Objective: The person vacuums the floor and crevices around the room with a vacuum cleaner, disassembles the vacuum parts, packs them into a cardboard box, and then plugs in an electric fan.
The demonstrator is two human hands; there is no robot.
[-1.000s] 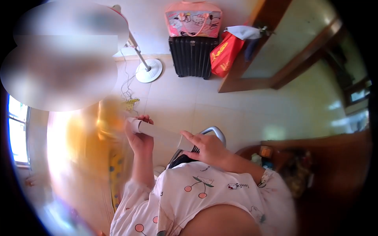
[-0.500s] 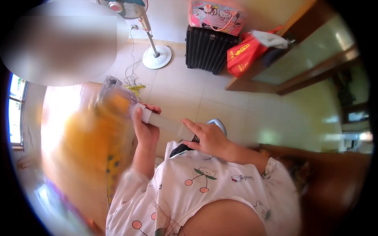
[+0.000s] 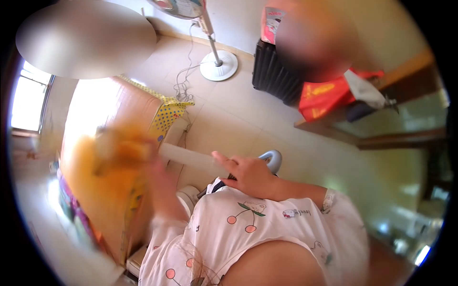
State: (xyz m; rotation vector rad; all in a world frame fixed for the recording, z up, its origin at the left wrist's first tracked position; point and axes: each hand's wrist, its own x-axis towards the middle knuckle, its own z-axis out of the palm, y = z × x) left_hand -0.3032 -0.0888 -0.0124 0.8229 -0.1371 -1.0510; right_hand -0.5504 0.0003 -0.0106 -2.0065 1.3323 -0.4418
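A pale tube (image 3: pixel 188 158) runs between my two hands. My right hand (image 3: pixel 248 174) is closed around its right end, with the index finger stretched along it. My left hand (image 3: pixel 157 167) is smeared by motion at the tube's left end; its fingers cannot be made out. Beyond it is a blurred orange-yellow thing (image 3: pixel 112 152) over the bed-like surface, and the clear head seen on the tube earlier is not distinct now. A silver curved handle (image 3: pixel 273 161) shows just behind my right hand.
A bed-like surface (image 3: pixel 138 97) with a yellow dotted cloth (image 3: pixel 169 114) lies at left. A standing fan (image 3: pixel 218 65) with loose cables is at the top. A black suitcase (image 3: pixel 272 71), a red bag (image 3: pixel 327 97) and a wooden door frame (image 3: pixel 400 140) stand at upper right.
The view has turned, so the fan, suitcase and red bag sit further right. My left hand has moved a little left and down and is now blurred. My right hand keeps its hold on the tube.
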